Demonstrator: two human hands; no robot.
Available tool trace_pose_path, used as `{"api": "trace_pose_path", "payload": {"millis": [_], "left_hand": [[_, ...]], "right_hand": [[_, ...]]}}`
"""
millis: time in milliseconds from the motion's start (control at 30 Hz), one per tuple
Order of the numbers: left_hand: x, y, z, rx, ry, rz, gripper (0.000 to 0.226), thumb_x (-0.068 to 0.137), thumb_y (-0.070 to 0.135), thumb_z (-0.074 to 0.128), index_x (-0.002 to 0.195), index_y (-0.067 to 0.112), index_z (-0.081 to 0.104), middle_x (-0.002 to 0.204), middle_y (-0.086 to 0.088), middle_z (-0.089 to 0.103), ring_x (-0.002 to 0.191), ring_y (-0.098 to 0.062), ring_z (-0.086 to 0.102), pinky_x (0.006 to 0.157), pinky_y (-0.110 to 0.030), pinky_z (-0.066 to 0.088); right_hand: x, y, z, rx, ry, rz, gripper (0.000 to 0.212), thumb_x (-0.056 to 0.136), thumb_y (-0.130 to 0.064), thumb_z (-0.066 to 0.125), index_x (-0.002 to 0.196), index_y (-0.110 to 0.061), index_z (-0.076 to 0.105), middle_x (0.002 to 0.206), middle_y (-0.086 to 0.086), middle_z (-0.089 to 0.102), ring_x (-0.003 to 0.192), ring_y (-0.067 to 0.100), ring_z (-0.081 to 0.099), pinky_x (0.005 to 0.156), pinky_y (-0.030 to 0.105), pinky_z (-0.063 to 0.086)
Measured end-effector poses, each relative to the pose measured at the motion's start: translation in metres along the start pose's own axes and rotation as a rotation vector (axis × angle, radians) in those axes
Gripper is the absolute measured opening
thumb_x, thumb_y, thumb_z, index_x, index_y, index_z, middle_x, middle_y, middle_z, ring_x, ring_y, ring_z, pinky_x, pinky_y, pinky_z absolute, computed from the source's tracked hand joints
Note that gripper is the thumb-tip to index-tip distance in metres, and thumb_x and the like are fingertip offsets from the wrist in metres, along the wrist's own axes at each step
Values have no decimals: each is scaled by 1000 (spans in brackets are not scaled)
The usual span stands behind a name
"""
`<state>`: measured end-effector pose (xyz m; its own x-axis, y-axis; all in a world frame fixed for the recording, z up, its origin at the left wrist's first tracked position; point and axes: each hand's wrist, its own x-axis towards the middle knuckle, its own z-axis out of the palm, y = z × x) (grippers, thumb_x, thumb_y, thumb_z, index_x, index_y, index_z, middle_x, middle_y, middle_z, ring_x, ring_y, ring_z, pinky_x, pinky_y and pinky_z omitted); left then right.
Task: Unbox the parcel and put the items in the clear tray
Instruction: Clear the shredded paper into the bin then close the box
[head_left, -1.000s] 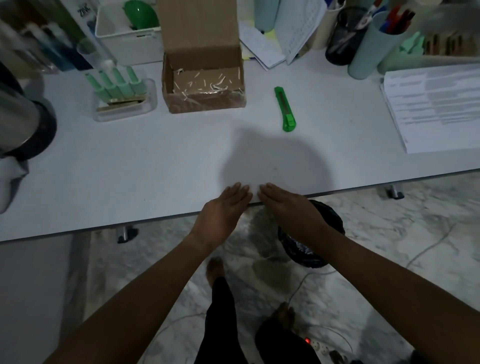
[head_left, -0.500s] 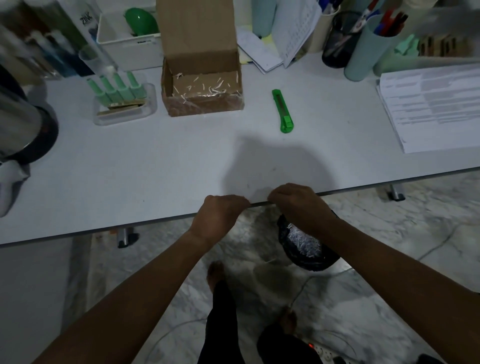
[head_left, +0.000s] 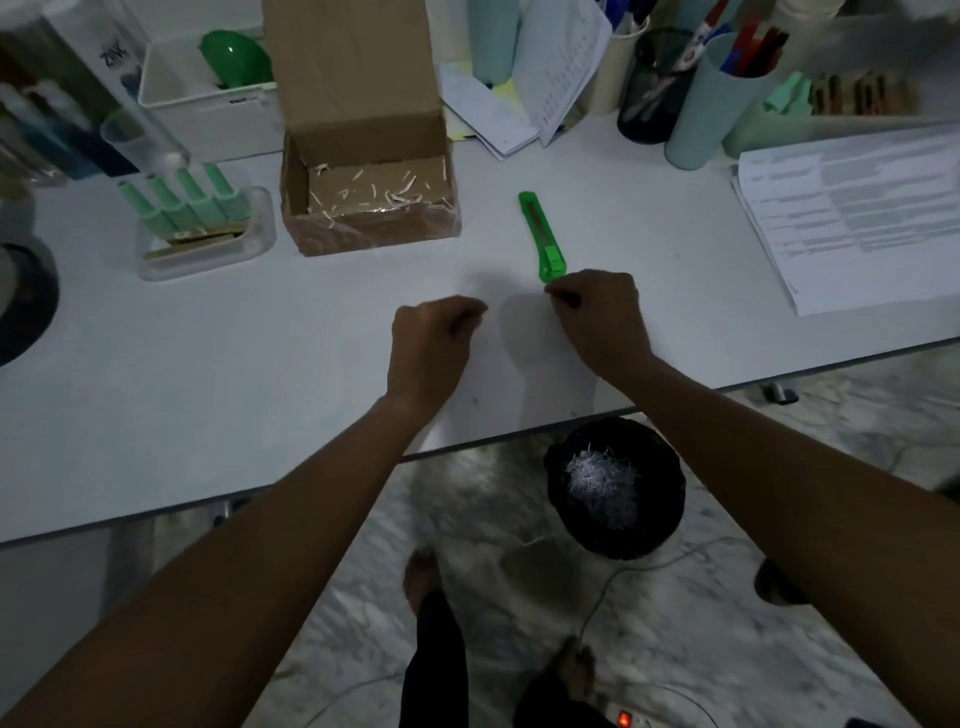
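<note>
Worktop (head_left: 208, 374): white, spanning the full width of the view.

Paper stack (head_left: 857, 218): printed sheets lying flat at the right edge.

Parcel (head_left: 363, 228): brown cardboard box standing towards the far edge, left of centre. It is open, with the rear flap upright. Inside, only loose pale paper shreds (head_left: 363, 189) are visible on the floor of the box.

Waste bin (head_left: 660, 499): black, on the floor under the near edge and right of centre. It holds a heap of white shredded paper (head_left: 602, 483).

White tub (head_left: 208, 119): at the far edge behind the tray, holding a round green object (head_left: 236, 60).

Clear tray (head_left: 260, 228): just beside the parcel's left wall, towards the far left corner. It holds four mint-green capped items (head_left: 182, 202) side by side, tilted back, with a flat item beneath them that cannot be identified.

Pale cup (head_left: 696, 119): in the far right corner, holding pens (head_left: 748, 41). A black mesh cup (head_left: 649, 98) stands next to it.

Left hand (head_left: 434, 343): over mid-worktop, fingers curled into the palm, nothing visible in it.

Right hand (head_left: 602, 317): near the left hand but apart from it, fingers likewise curled with nothing visible in its grasp. Its knuckles are at the near end of the knife; contact cannot be confirmed.

Utility knife (head_left: 541, 236): green, lying flat to the right of the parcel.
</note>
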<state>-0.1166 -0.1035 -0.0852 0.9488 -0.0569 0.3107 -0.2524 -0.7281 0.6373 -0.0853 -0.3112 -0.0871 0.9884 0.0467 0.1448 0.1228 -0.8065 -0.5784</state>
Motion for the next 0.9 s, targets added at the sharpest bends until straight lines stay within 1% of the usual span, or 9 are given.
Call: {"api": "trace_pose_path", "payload": {"millis": [133,267,333,433,567,633,733,800,900], "left_hand": [[25,-14,14,69,-112,7,24,95,6,58,112,9,75,113,-9,74,105,-27,71,102,-42,50],[16,-25,16,151,-359,103,35,98,10,52,131,11,63,141,-9,57,136,-27,48,115,-41,36],[10,-28,14,151,-403,107,38,100,13,50,137,12,57,148,-6,49,143,-23,39,118,-41,32],[-8,-29,0,108,-374,104,35,98,13,53,133,10,61,142,-6,56,138,-23,46,115,-41,38],[-54,-36,-28,25,-270,142,27,95,13,62,119,4,71,126,-8,68,125,-23,59,102,-43,52],[-79,-39,-39,37,-288,122,30,96,21,60,121,8,70,129,-5,66,128,-19,56,104,-41,51],[-110,-38,-47,29,-299,84,39,93,34,63,124,11,68,134,-1,63,133,-13,51,111,-38,44],[-122,-37,-48,21,-301,97,43,89,37,70,125,13,68,134,-1,62,133,-12,50,114,-35,41],[-128,-38,-47,84,-249,203,33,85,19,77,117,11,72,126,-7,68,123,-19,60,105,-38,49]], "right_hand": [[16,-6,17,-165,-33,-137,27,95,-7,56,117,-8,71,115,17,70,103,34,66,96,39,50],[6,-11,22,-308,-99,-260,28,87,5,56,112,5,69,111,25,69,103,42,64,91,46,54],[-6,-13,21,-359,-148,-270,32,84,7,58,115,8,67,114,26,68,103,42,64,88,46,54],[-35,-17,18,-395,-205,-312,40,72,11,69,112,11,68,112,28,69,101,42,67,85,46,56],[-72,-21,10,-399,-300,-424,48,68,12,70,115,14,65,116,30,66,107,43,65,93,47,53],[-84,-26,7,-404,-333,-479,46,71,8,68,117,13,64,119,30,65,112,41,63,99,45,50],[-100,-38,6,-438,-313,-577,39,67,-4,75,102,12,71,107,26,71,101,36,69,97,40,51],[-108,-42,8,-391,-308,-579,37,76,-9,70,105,14,69,108,28,70,103,37,67,101,41,48],[-115,-40,13,-452,-376,-660,32,90,-11,56,111,11,67,118,26,67,114,36,62,107,44,45]]}}
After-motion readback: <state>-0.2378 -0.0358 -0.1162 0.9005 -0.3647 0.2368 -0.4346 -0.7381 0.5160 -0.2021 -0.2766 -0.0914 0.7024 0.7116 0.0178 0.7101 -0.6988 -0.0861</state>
